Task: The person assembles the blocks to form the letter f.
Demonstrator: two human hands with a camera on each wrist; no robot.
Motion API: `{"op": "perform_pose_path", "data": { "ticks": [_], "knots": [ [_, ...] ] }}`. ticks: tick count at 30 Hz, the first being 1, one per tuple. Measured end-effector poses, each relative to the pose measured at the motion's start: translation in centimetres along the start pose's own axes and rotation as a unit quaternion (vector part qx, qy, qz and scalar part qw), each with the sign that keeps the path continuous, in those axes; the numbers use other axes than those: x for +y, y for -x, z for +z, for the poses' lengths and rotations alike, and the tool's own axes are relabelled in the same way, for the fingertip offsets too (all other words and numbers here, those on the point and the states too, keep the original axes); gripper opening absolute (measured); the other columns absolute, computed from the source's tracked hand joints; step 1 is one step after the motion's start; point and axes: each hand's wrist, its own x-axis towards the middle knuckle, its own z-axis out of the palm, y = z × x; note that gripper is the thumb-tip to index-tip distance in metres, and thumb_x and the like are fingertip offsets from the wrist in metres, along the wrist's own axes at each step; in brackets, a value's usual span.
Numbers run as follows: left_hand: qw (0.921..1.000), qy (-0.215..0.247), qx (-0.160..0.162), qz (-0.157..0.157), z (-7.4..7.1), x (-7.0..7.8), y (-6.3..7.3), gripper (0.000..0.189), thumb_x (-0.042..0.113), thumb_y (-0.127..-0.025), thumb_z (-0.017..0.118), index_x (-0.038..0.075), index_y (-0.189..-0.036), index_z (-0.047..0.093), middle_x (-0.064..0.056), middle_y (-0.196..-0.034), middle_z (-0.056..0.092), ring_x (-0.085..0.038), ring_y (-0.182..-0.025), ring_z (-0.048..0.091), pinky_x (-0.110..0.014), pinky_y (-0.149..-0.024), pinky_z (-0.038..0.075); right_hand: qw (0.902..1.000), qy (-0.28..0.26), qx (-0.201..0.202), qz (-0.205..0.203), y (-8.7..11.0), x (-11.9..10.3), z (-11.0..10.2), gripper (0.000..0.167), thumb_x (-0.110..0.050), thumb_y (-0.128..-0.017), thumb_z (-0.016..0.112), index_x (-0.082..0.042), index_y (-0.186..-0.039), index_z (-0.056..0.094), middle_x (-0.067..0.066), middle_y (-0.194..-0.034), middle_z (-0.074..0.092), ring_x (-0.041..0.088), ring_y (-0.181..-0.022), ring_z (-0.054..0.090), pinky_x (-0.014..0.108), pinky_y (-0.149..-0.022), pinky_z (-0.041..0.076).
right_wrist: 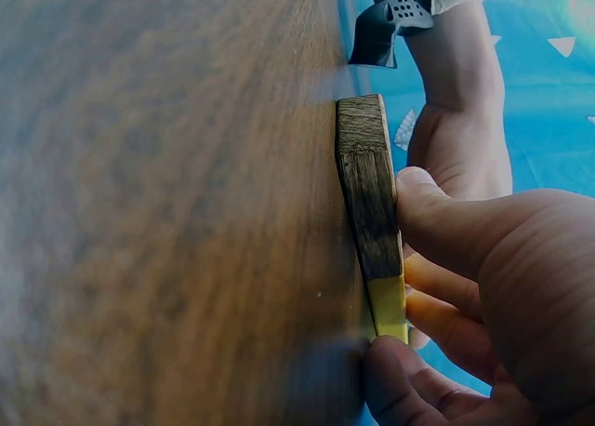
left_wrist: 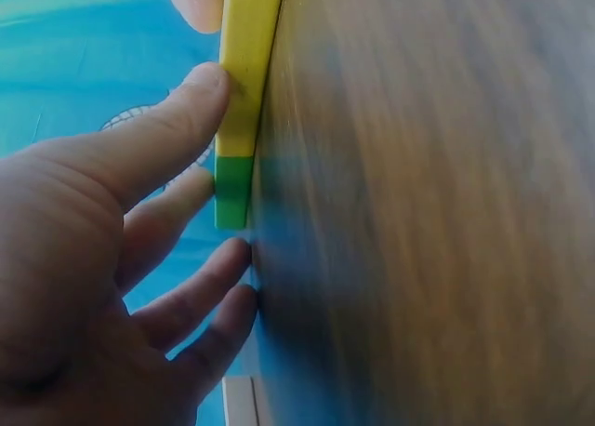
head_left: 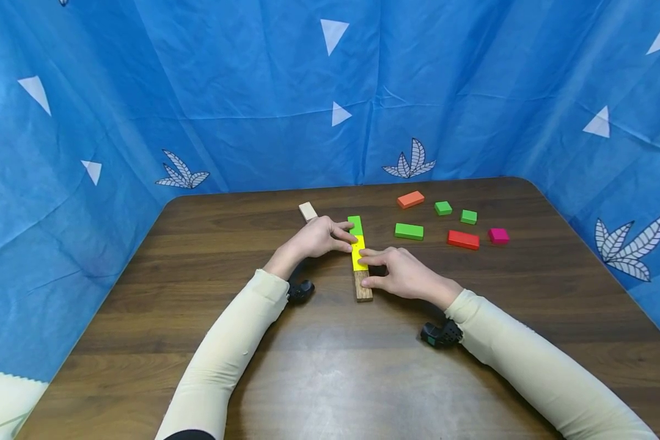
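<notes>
A straight row of blocks lies on the brown table, pointing away from me: a green block (head_left: 354, 223) at the far end, a yellow block (head_left: 356, 261) in the middle, a dark brown wooden block (head_left: 363, 294) at the near end. My left hand (head_left: 320, 237) reaches in from the left; its thumb touches the yellow block and a finger rests on the green one. From the right, my right hand (head_left: 406, 273) has its thumb on the brown block and fingertips on the yellow one. Beyond my left hand lies a pale wooden block (head_left: 307, 211), partly hidden.
To the right of the row lie an orange block (head_left: 410, 199), a long green block (head_left: 409, 231), small green blocks (head_left: 443, 208), a red block (head_left: 463, 239) and a magenta block (head_left: 498, 236). A blue patterned cloth (head_left: 286, 140) hangs around the back and sides of the table (head_left: 308, 379).
</notes>
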Motion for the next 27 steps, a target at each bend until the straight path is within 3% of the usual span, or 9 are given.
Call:
{"op": "perform_pose_path", "data": {
  "ticks": [7, 27],
  "knots": [
    [0.9996, 0.007, 0.013, -0.025, 0.23, 0.16, 0.20, 0.025, 0.032, -0.087, 0.083, 0.025, -0.112, 0.082, 0.001, -0.149, 0.060, -0.026, -0.145, 0.049, -0.042, -0.118, 0.042, 1.0000, 0.000, -0.001, 0.000, -0.16, -0.07, 0.15, 0.060, -0.037, -0.091, 0.079, -0.010, -0.142, 0.063, 0.010, -0.154, 0.053, 0.031, -0.140, 0.053, 0.051, -0.111, 0.049],
    [0.9988, 0.029, 0.026, -0.030, 0.35, 0.58, 0.07, 0.024, 0.029, -0.085, 0.086, 0.023, -0.108, 0.083, 0.001, -0.145, 0.063, -0.025, -0.144, 0.051, -0.042, -0.118, 0.043, 0.9999, -0.008, 0.000, 0.009, -0.08, -0.12, -0.34, 0.058, -0.041, -0.093, 0.076, -0.011, -0.141, 0.064, 0.009, -0.154, 0.054, 0.031, -0.140, 0.055, 0.051, -0.112, 0.048]
  ]
}}
